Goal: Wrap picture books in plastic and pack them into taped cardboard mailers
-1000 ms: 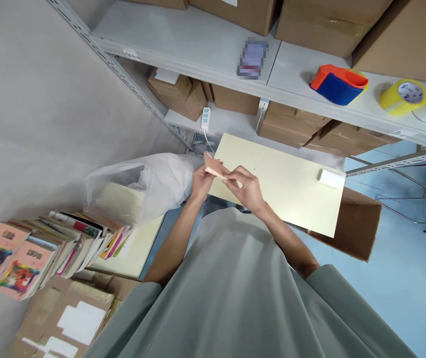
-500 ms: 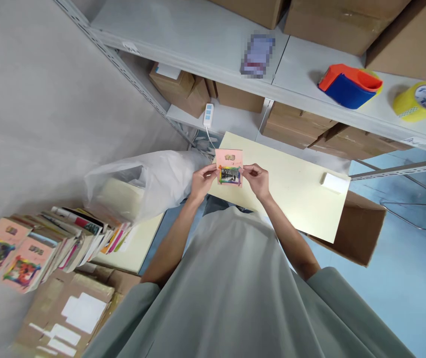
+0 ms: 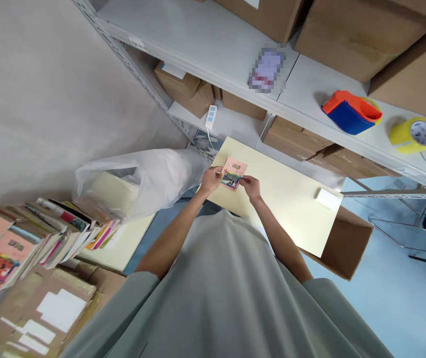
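Note:
I hold a small pink book (image 3: 234, 171) with a colourful cover picture between both hands, low over the near left corner of a pale yellow table (image 3: 291, 199). My left hand (image 3: 210, 179) pinches its left edge and my right hand (image 3: 250, 187) pinches its right lower edge. The cover faces up towards me. A small white block (image 3: 326, 198) lies on the table's right side.
A white plastic bag (image 3: 149, 179) lies left of the table. A pile of similar pink books (image 3: 22, 238) leans at the left over cardboard boxes (image 3: 37, 308). Grey shelving (image 3: 216, 44) holds boxes, a tape dispenser (image 3: 351, 112), yellow tape (image 3: 414, 134). An open carton (image 3: 347, 238) sits under the table.
The book was edge-on a second ago, then turned cover-up between both hands. It now sits lower and flatter over the table, and my view has tilted slightly.

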Available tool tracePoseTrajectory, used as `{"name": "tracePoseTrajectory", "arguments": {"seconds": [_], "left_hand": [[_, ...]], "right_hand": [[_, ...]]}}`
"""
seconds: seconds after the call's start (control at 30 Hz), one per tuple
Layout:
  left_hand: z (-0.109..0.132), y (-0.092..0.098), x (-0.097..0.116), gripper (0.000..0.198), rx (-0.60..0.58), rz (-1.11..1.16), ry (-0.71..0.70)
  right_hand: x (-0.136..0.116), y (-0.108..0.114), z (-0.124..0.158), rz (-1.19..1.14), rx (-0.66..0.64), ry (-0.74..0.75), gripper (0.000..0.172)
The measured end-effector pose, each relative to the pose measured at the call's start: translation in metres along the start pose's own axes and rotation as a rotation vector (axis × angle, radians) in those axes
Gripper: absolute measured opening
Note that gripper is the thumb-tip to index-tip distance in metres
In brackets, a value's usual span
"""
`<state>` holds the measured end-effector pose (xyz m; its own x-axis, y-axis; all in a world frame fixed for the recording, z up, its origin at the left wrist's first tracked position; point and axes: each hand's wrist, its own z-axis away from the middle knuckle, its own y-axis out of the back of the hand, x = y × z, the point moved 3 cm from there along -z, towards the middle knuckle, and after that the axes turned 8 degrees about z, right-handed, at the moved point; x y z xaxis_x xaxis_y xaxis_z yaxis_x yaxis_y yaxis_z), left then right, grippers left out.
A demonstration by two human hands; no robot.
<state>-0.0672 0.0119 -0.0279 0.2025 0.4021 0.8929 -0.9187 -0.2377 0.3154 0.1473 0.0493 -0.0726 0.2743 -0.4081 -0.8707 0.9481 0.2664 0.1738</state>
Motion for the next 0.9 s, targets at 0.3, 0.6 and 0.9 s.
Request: {"name": "tracePoseTrajectory", "arguments": {"seconds": [0.3,0.6,0.9], "left_hand": [[-0.020,0.033,0.052,0.032,0.201,0.017,-0.231],[0.065,0.069,0.008,0.028,0.247,0.057,-0.037],[0.141,0.127,0.003,0.035,0.438,0.162,-0.060]], "right_hand": [[-0.045,0.008,-0.047,0.011,0.042,-0.005,0.048],[-0.028,-0.009,-0.012,-0.015,-0.150,-0.031,0.050],[-0.057,-0.061,0.015,0.096,-0.340,0.078,0.052]]}}
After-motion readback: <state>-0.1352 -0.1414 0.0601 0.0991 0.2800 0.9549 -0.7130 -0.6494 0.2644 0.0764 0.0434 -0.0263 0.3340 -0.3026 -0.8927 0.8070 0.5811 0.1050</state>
